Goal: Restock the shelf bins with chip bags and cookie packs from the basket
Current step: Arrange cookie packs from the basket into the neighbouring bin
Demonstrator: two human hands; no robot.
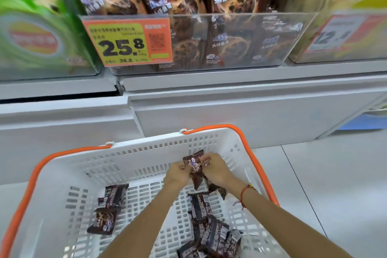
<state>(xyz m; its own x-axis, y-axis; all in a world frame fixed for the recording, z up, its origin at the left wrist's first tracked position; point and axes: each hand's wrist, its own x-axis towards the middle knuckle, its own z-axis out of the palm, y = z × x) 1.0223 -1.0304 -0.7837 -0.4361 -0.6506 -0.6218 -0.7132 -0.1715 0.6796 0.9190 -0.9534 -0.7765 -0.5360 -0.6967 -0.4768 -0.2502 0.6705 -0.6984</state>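
Over the far right part of the white perforated plastic basket with orange handles (134,159), both hands are busy with the same small bunch of brown cookie packs (195,170). The left hand (178,176) pinches the bunch from its left side, and the right hand (215,168) grips it from the right, fingers curled over the wrapper tops; a red cord bracelet (245,191) circles the right wrist. The packs hang between the two hands, above the basket floor.

More dark brown packs lie loose in the basket: a single pair (107,208) well apart to the left, and a heap (211,230) under the right forearm.

Above, on the pale grey shelf (230,81), stands a clear plastic bin (240,42) crowded with upright brown cookie packs, an orange and yellow price tag (127,41) reading 25.8 stuck to its front. A bin of green chip bags (35,25) sits to its left, blurred, and another bin with yellowish bags (351,6) to its right.
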